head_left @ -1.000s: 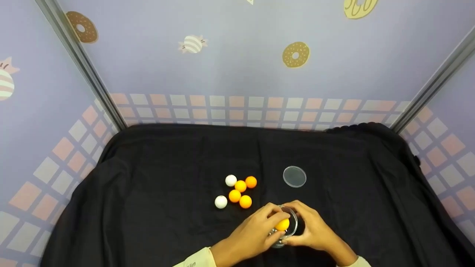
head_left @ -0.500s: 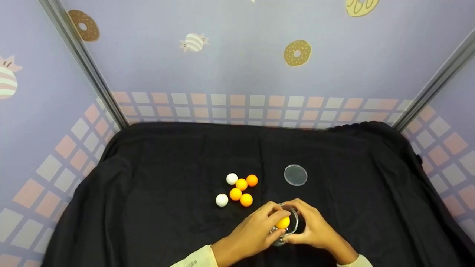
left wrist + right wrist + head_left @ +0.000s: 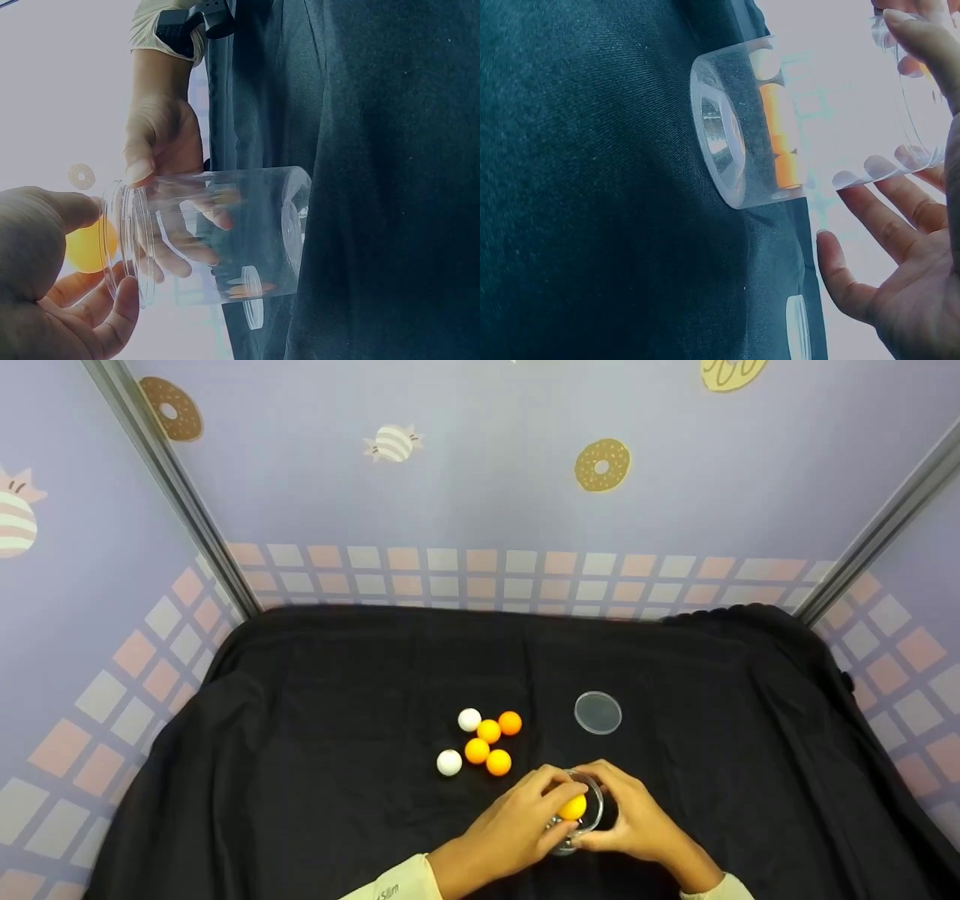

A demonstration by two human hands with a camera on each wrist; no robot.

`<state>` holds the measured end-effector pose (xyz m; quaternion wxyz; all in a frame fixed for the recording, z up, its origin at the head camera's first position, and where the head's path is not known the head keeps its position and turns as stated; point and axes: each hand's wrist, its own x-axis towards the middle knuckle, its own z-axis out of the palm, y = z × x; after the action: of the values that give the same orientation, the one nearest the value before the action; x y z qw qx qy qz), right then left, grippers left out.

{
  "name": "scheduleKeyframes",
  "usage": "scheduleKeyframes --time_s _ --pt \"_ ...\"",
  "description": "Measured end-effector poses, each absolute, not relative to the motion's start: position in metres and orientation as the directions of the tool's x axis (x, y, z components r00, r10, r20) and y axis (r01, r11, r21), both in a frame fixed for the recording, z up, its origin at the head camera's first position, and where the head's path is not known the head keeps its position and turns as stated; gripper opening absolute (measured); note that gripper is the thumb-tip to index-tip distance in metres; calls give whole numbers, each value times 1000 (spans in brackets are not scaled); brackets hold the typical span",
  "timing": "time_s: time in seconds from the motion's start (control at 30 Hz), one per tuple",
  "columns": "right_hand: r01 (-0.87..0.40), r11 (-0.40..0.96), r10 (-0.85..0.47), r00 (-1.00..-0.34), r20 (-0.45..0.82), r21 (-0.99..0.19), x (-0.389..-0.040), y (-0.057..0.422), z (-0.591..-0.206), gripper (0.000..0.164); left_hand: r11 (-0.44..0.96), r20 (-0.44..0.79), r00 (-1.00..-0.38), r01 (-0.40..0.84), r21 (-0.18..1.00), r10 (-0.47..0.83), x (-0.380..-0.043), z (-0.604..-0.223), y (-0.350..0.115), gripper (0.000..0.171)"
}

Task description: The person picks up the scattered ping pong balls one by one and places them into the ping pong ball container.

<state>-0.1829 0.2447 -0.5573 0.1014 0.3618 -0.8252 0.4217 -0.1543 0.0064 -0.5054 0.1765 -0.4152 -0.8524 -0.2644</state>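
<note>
My left hand [image 3: 517, 821] pinches an orange ping-pong ball [image 3: 573, 807] between thumb and fingers, at the mouth of a clear jar [image 3: 259, 225]. Some left fingers touch the jar's rim in the left wrist view. From the other side, my right hand [image 3: 637, 821] grips the jar near its rim, thumb on one side and fingers on the other. The jar stands upright on the black cloth. In the right wrist view, orange and white balls [image 3: 778, 116] show through the clear wall. Beyond the jar lies a round clear lid [image 3: 598, 712], flat on the cloth.
Left of the jar, several orange balls [image 3: 487, 732] and two white balls [image 3: 449, 763] [image 3: 469, 719] lie in a loose cluster. Black cloth [image 3: 322, 780] with folds covers the table. Patterned walls [image 3: 480, 487] rise at the back and both sides.
The whole scene shifts slightly in the head view. Both hands, the ball and the jar keep practically the same places relative to each other.
</note>
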Motion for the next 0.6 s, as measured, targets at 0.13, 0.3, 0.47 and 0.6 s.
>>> scheduleKeyframes --time_s 0.13,0.3,0.47,0.6 --pt "-685 387 -509 -717 476 -617 -183 245 -558 79 521 518 -600 796 309 609 -154 -505 6 45" --pt "-686 379 -505 -716 482 -621 -183 243 -554 78 531 520 -598 796 291 610 -155 -505 7 44" --pt "-685 397 -501 -719 481 -611 -185 246 -560 78 516 536 -585 805 292 609 -156 -507 7 44" --pt "-688 380 -496 -716 492 -618 -185 245 -563 80 517 570 -566 813 266 595 -158 -508 3 46"
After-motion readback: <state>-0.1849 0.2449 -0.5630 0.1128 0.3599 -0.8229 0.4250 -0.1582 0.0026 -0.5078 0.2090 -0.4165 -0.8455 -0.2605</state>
